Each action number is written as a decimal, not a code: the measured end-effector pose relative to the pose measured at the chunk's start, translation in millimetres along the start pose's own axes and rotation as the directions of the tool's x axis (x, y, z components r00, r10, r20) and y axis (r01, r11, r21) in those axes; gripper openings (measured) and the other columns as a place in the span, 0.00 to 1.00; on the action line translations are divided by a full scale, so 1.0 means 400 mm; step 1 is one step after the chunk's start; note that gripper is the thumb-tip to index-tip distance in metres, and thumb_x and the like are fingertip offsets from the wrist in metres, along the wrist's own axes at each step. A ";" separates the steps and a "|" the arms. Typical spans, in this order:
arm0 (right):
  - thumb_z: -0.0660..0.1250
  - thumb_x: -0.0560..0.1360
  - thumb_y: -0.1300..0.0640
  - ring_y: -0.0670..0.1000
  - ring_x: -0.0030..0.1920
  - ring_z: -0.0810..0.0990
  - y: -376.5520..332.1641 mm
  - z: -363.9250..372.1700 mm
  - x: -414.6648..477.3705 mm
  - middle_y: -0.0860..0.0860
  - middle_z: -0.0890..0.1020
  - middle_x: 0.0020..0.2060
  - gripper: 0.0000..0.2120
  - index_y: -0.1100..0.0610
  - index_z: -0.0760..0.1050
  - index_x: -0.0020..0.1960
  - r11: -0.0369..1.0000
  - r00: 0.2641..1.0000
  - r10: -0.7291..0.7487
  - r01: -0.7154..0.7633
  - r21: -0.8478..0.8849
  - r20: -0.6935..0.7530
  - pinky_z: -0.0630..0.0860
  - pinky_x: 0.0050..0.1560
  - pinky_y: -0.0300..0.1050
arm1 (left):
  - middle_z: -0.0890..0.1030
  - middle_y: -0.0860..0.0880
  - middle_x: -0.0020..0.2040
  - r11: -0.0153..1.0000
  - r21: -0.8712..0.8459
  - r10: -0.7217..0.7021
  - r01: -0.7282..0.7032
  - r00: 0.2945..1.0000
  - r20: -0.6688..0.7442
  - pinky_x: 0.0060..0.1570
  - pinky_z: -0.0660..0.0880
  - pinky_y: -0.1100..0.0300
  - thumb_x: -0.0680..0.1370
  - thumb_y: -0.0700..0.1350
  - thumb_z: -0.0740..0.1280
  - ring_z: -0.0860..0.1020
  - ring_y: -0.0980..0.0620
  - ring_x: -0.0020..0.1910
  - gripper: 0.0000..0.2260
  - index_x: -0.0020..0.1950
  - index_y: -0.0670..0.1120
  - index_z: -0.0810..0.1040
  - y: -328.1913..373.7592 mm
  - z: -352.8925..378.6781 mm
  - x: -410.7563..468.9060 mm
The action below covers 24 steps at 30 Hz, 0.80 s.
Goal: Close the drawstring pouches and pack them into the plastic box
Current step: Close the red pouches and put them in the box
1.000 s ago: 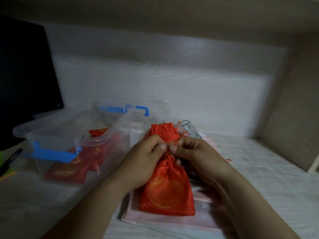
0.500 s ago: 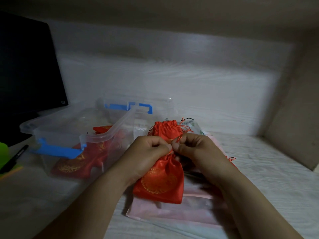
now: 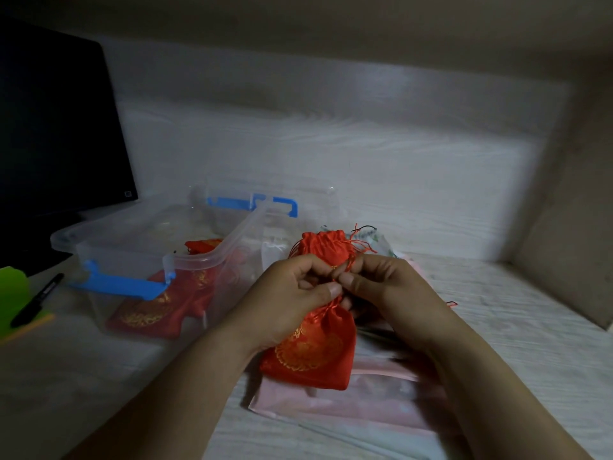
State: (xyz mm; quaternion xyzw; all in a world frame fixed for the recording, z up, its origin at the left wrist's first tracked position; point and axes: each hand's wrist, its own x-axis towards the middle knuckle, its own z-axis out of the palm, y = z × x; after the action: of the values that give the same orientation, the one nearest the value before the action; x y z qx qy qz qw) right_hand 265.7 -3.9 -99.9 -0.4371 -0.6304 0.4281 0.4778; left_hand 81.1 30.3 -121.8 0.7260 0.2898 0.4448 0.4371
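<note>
A red satin drawstring pouch (image 3: 313,351) with a gold round pattern is held upright in the middle of the desk, its neck gathered tight. My left hand (image 3: 292,293) grips the neck from the left, and my right hand (image 3: 381,287) pinches the red drawstring cords at the neck from the right. The gathered top of the pouch rises above my fingers. To the left stands the clear plastic box (image 3: 109,234) with blue latches, open, and red pouches (image 3: 159,310) lie inside it.
The box lid (image 3: 265,204) with a blue handle stands behind the box. A pale pink bag (image 3: 348,403) and other pouches lie under my hands. A black monitor (image 3: 56,127) fills the far left; a black pen (image 3: 36,300) and a green object (image 3: 11,293) lie at the left edge.
The held pouch has shifted slightly left and its bottom hangs closer to me. Both hands stay at the neck, working the cords. The view has turned a little to the left.
</note>
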 end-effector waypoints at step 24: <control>0.67 0.79 0.68 0.45 0.39 0.80 0.029 0.032 0.012 0.47 0.85 0.40 0.13 0.52 0.82 0.45 0.892 0.928 -0.349 0.287 -0.348 -0.129 0.74 0.43 0.41 | 0.76 0.51 0.37 1.000 0.006 0.008 -0.008 1.000 0.005 0.41 0.67 0.55 0.80 0.40 0.72 0.70 0.51 0.39 0.07 0.46 0.40 0.77 -0.027 -0.025 0.014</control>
State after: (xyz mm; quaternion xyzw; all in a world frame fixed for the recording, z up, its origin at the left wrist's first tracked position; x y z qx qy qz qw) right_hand 254.0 2.1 -112.1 -0.4384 -0.7072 0.1915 0.5206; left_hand 74.3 43.5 -127.0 0.7295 0.2871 0.4441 0.4338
